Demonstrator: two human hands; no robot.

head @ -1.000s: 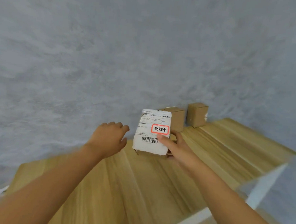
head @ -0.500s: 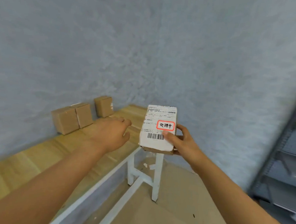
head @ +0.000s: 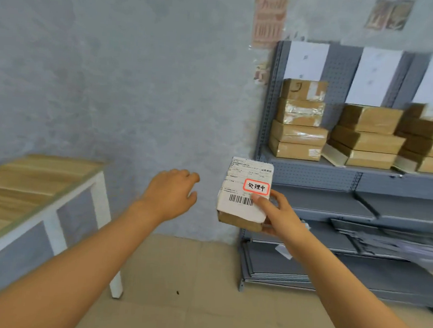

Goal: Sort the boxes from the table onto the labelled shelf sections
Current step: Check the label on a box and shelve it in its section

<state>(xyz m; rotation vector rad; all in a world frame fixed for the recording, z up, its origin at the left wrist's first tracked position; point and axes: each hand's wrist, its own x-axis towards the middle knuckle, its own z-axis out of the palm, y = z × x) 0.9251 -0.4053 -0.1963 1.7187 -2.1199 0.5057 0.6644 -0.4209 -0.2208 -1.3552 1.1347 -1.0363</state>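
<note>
At far left the wooden surface (head: pixel 30 176) on white legs juts in, its visible stretch showing only plank grain. Just right of it your left hand (head: pixel 171 194) hangs in the air over the floor, back up, fingers loosely curled and holding nothing, a short gap from the box. The box (head: pixel 244 194) is in mid-air at centre frame, off the surface and short of the shelf: brown cardboard with a white shipping label across its top face, a barcode and a red-bordered sticker reading 处理中. Your right hand (head: pixel 277 214) grips it from the right side, thumb pressed on the label near the barcode, fingers wrapped behind and under the far edge. To the right stands the grey metal shelf (head: pixel 312 174) with a pegboard back; white paper sheets (head: pixel 307 60) hang on the back above each section, print too blurred to read. Under them the upper tier carries three stacks of brown boxes (head: pixel 299 121), side by side. Lower tiers hold flat grey panels (head: pixel 384 242). Two blurred posters (head: pixel 269 20) on the wall above.
</note>
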